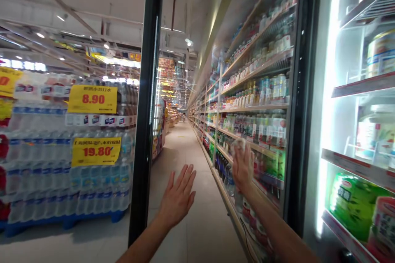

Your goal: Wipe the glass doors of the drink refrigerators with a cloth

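Observation:
An opened glass cooler door (144, 102) with a black frame stands in front of me. My left hand (180, 193) is open, fingers stretched out, its palm turned to the pane; whether it touches the glass I cannot tell. Slightly blurred, my right hand (242, 170) presses a pale, whitish cloth (239, 144) flat toward the same pane. Part of the cloth shows above and beside the fingers. Through the glass, and mirrored in it, appear rows of bottled drinks (253, 125).
To the right is the lit cooler interior, with shelves (364, 84) holding cans, jars and a green pack (354, 201). Stacked bottled water (40, 176) with yellow price signs (92, 98) sits on a blue pallet (69, 220) at left. An aisle floor (182, 139) runs ahead.

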The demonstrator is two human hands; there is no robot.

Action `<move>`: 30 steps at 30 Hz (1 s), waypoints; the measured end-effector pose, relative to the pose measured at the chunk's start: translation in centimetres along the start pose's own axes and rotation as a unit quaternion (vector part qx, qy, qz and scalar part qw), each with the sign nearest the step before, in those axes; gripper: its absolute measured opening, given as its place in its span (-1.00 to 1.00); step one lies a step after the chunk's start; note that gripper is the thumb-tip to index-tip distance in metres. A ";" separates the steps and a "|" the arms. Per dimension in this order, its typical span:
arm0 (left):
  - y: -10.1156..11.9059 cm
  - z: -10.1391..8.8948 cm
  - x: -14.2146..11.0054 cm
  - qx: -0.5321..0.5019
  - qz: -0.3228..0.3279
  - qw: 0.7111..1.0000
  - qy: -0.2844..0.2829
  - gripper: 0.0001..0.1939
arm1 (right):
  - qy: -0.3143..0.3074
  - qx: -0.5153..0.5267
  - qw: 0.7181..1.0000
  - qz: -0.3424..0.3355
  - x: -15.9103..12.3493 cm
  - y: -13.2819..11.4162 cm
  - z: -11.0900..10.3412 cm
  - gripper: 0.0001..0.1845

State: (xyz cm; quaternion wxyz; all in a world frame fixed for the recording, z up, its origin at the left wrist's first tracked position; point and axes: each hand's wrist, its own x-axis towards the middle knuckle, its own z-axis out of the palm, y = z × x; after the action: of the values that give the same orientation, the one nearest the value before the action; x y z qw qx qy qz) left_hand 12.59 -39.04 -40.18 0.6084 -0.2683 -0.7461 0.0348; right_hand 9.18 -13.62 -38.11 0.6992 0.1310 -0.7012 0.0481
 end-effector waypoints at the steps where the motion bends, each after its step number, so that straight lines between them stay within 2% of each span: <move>1: 0.5 0.3 0.1 -0.003 0.004 1.000 0.001 -0.45 | 0.019 -0.013 0.999 0.038 0.0 0.6 0.0 -0.30; 3: 1.4 0.7 0.0 -0.009 0.025 1.000 -0.002 -0.48 | 0.007 -0.019 0.999 0.043 -1.6 1.1 -0.1 -0.29; 6: 2.4 1.3 -0.1 -0.016 0.072 0.997 -0.012 -0.50 | -0.075 -0.013 0.996 -0.037 -4.6 2.0 -0.7 -0.27; 7: 2.6 1.4 0.0 -0.016 0.081 0.997 -0.015 -0.50 | -0.083 -0.016 0.996 -0.042 -4.9 2.7 -0.8 -0.27; 8: 2.8 1.5 0.2 -0.016 0.084 0.996 -0.015 -0.50 | -0.073 -0.023 0.997 -0.023 -4.8 3.7 -0.9 -0.29; 10: 2.9 1.7 0.6 -0.017 0.078 0.997 -0.009 -0.50 | -0.016 -0.039 0.996 0.072 -4.0 6.0 -0.8 -0.35; 12: 3.0 1.9 0.7 -0.017 0.074 0.997 -0.005 -0.50 | 0.031 -0.043 0.985 0.165 -4.2 8.2 -0.8 -0.41; 17: 2.7 1.9 -0.9 -0.009 0.116 0.993 -0.036 -0.51 | 0.027 -0.032 0.961 0.272 -9.2 10.5 -1.6 -0.43; 19: 1.9 1.5 -1.2 0.002 0.120 0.992 -0.042 -0.52 | 0.027 -0.027 0.953 0.302 -7.9 10.6 -1.6 -0.43; 21: 0.8 0.8 -1.1 0.014 0.110 0.993 -0.045 -0.52 | 0.045 -0.017 0.952 0.304 -4.3 9.9 -0.9 -0.43; 23: -0.5 0.0 -1.4 0.027 0.094 0.994 -0.051 -0.52 | 0.045 -0.006 0.974 0.224 -1.1 7.5 0.2 -0.44; 24: -1.1 -0.4 -1.8 0.036 0.089 0.994 -0.060 -0.52 | 0.033 0.004 0.985 0.171 -0.4 5.7 0.7 -0.43; 26: -2.3 -1.4 -3.2 0.057 0.084 0.991 -0.083 -0.53 | -0.012 0.038 0.998 0.043 -0.9 1.2 1.4 -0.39; 28: -3.2 -2.6 -4.8 0.077 0.088 0.987 -0.114 -0.53 | -0.067 0.082 0.990 -0.090 -2.1 -3.1 1.7 -0.34; 30: -3.9 -4.0 -6.1 0.091 0.093 0.983 -0.131 -0.52 | -0.089 0.110 0.976 -0.167 -1.8 -6.5 1.9 -0.33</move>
State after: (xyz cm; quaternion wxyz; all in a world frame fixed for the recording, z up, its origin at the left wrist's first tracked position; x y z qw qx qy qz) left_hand 15.62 -46.21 -43.05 0.5216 -0.2729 -0.7848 0.1939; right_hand 8.90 -20.14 -40.72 0.6135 0.3261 -0.7192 -0.0047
